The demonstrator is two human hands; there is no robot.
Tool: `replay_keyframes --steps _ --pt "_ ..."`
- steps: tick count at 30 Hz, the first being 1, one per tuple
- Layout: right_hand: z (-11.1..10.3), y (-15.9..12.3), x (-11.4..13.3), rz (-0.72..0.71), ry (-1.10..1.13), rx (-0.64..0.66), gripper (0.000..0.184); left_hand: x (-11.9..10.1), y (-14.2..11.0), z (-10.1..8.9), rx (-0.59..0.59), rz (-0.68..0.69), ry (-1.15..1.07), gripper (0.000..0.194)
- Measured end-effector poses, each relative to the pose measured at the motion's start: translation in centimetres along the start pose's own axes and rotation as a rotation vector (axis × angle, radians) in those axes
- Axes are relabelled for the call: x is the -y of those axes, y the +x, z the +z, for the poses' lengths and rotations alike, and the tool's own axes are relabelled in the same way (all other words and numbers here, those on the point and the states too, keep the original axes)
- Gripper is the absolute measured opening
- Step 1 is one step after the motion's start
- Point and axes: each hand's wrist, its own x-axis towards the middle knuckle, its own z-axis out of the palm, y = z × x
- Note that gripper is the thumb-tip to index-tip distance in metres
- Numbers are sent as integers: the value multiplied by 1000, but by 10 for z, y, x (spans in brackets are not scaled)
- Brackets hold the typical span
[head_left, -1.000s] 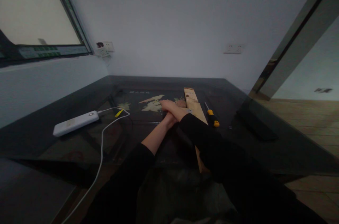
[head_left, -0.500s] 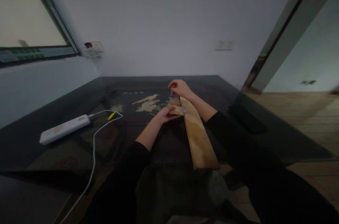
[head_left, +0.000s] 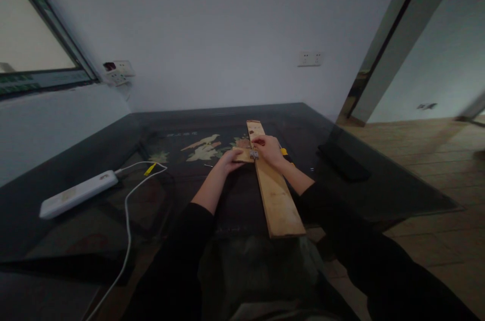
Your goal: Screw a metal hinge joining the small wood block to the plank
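A long wooden board [head_left: 278, 199] lies lengthwise on the dark table, its near end toward my body. A short wooden piece [head_left: 242, 155] meets its left edge, with a small metal hinge [head_left: 253, 154] over the joint. My left hand [head_left: 228, 160] is closed around the short piece, thumb on top. My right hand [head_left: 268, 149] rests over the board just beyond the hinge, its thumb and fingertips pinched together. Whatever is between those fingertips is too small to make out.
A white power strip [head_left: 79, 193] with a white cable [head_left: 128, 220] and yellow tag [head_left: 150, 169] lies at left. A yellow object [head_left: 283, 151] shows beside my right hand. A black flat object [head_left: 344, 163] lies at right. Wall sockets [head_left: 309, 58] are behind the table [head_left: 212, 113].
My right hand has come down and nearer, from above the board's far part to beside the hinge. My left hand keeps its hold. The view has shifted slightly right.
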Motion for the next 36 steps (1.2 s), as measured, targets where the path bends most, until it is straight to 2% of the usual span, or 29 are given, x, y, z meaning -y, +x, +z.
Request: replay_keyframes --steps 3,8,19,25,28,31,34,36 --pt "5 -1 -5 -31 -58 35 19 0 -5 4 -70 -7 29 35" --pt "10 -4 -10 -52 -104 68 19 -1 -16 11 -110 11 80 34" --pt "4 -9 0 -93 -223 138 19 0 -16 12 -90 4 53 27" --pt "4 -7 -2 -70 -202 162 26 0 -19 13 -99 7 57 27" --pt "-12 -2 2 -79 -172 100 25 0 -21 16 -107 13 76 30" --pt "-45 -6 6 -62 -221 40 26 1 -22 17 -102 26 82 29" --pt "-78 -28 1 19 -437 68 26 1 -20 16 -119 22 61 28" --pt "-90 -48 -8 104 -619 97 33 1 -18 15 -133 14 45 30"
